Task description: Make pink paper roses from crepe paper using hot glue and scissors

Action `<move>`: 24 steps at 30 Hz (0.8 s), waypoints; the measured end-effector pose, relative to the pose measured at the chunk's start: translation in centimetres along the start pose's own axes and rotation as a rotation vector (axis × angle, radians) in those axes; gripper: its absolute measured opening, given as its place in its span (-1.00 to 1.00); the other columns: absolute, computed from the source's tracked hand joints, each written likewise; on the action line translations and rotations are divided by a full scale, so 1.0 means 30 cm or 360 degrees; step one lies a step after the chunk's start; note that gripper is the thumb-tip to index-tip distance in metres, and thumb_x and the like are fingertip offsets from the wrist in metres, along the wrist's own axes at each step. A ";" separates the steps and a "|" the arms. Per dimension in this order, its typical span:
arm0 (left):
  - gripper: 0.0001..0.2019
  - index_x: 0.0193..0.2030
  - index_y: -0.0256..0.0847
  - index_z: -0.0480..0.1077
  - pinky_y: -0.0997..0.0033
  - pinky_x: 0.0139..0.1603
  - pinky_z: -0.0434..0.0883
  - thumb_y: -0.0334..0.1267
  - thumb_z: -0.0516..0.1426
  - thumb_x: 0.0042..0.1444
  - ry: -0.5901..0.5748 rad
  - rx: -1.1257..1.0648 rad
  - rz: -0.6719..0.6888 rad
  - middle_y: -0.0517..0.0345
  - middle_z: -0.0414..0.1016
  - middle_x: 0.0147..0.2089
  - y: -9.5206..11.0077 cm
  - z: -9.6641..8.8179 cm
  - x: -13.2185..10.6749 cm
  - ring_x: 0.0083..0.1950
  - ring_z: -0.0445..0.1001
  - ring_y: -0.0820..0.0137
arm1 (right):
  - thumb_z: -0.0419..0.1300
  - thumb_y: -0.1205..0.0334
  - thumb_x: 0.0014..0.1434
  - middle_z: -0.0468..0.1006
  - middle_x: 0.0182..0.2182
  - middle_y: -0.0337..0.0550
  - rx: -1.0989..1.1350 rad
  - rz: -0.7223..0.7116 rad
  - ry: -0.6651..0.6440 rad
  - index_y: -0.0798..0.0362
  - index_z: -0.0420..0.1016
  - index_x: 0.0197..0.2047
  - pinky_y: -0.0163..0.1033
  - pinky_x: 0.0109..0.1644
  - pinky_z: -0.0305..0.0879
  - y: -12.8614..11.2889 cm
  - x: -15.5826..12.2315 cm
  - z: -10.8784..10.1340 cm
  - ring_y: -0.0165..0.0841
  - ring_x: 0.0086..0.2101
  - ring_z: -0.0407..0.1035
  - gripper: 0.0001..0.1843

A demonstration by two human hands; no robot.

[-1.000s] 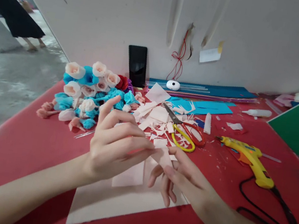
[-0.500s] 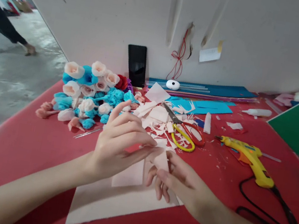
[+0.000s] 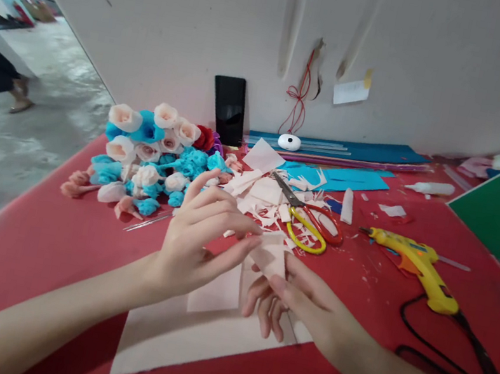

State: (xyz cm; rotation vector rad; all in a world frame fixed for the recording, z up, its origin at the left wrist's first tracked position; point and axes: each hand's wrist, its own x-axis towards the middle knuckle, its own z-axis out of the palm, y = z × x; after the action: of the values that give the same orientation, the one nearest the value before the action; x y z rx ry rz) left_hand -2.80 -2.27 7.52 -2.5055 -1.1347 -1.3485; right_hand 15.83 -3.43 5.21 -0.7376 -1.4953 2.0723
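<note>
Right in the thick of it: pinching a small, thin, pale pink paper rectangle [image 3: 270, 260] by its lower right corner, with thumb and forefinger of the right hand [image 3: 319, 302] closed on it, curling the other fingers loosely underneath. Over at the upper left edge, meeting the same rectangle with thumb and forefinger of the left hand [image 3: 196, 245], almost tip to tip; cannot tell whether gripping it or only touching. Lifting the other left fingers clear, well apart from the paper.

Working above a large pale pink paper sheet [image 3: 182, 349], spread flat on a red-covered table [image 3: 70, 271], with a smaller pale pink paper square [image 3: 217, 291] on top of it. Just beyond the fingers, into a heap of pale pink paper scraps [image 3: 263, 191], and there, resting on it, metal scissors with one red and one yellow handle [image 3: 298, 204]. Look left: straight to a cluster of peach, white and bright blue paper flowers [image 3: 139, 155]. Look right: to a yellow glue gun [image 3: 424, 269], lying on its side with a black cord [image 3: 481, 357] trailing off. At the back, a black rectangular phone [image 3: 229, 109], propped against a pale wall [image 3: 163, 23].
</note>
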 end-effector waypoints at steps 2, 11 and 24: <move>-0.91 -0.34 -0.17 0.34 -0.01 0.13 0.18 -0.44 0.09 0.08 -0.0025 -0.0125 -0.0094 0.24 0.42 -0.46 -0.001 0.001 -0.002 -0.34 0.36 0.42 | -0.10 0.07 0.29 0.44 -0.39 -0.11 0.0028 0.0015 -0.0022 0.16 0.23 -0.21 -0.41 -0.50 0.21 -0.003 0.003 -0.004 -0.54 -0.55 0.28 -0.70; -0.87 -0.28 -0.17 0.33 0.14 0.06 0.24 -0.46 0.13 0.05 -0.0003 -0.0423 -0.0216 0.21 0.44 -0.35 0.002 0.010 -0.015 -0.24 0.38 0.42 | -0.13 0.11 0.31 0.46 -0.44 -0.13 0.0273 0.0040 -0.0150 0.15 0.20 -0.22 -0.39 -0.47 0.23 -0.002 0.006 -0.017 -0.52 -0.57 0.29 -0.73; -0.77 -0.11 -0.16 0.26 0.03 0.23 0.10 -0.46 0.08 0.08 -0.0003 -0.0259 -0.0270 0.26 0.39 -0.39 0.012 0.012 -0.014 -0.28 0.40 0.44 | -0.19 0.15 0.30 0.42 -0.49 -0.15 0.0390 0.0080 -0.0081 0.14 0.28 -0.29 -0.38 -0.50 0.19 -0.012 0.006 -0.016 -0.51 -0.59 0.23 -0.67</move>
State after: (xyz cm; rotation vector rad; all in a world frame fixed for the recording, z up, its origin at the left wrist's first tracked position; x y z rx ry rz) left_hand -2.45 -2.64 7.09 -2.5709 -1.3146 -1.5390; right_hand 16.05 -2.86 5.41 -0.6371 -1.2291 2.2753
